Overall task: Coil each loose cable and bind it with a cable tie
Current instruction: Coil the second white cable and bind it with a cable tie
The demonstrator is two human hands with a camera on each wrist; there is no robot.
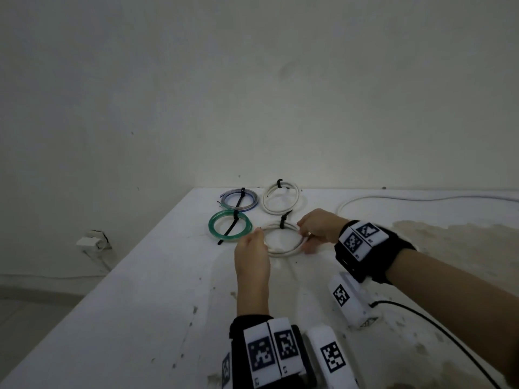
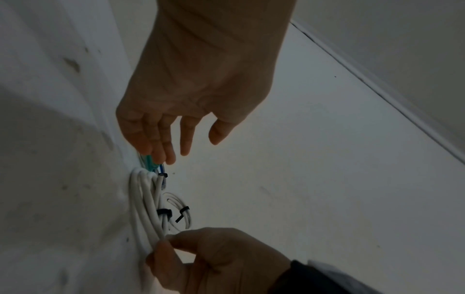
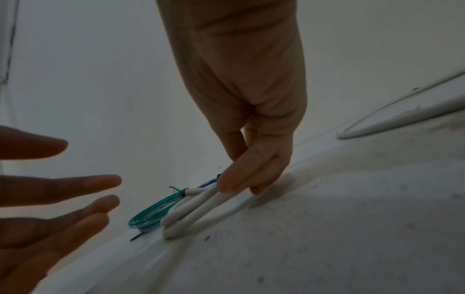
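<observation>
The near white coil point(image 1: 283, 238) is lying flat on the white table point(image 1: 146, 299), a black cable tie point(image 1: 283, 220) around its far side. The right hand point(image 1: 318, 227) is pinching the coil's right edge between thumb and fingers. The left hand point(image 1: 251, 256) is sitting at the left edge with fingers straight and spread; the left wrist view is showing them clear of the strands, holding nothing, which the head view is hiding. A green coil point(image 1: 229, 226), a blue-grey coil point(image 1: 238, 200) and a second white coil point(image 1: 280, 198) are lying just behind, all tied. A loose white cable point(image 1: 421, 198) is running along the back edge. Only the head view is showing the tagged wrist bands point(image 1: 362, 241).
</observation>
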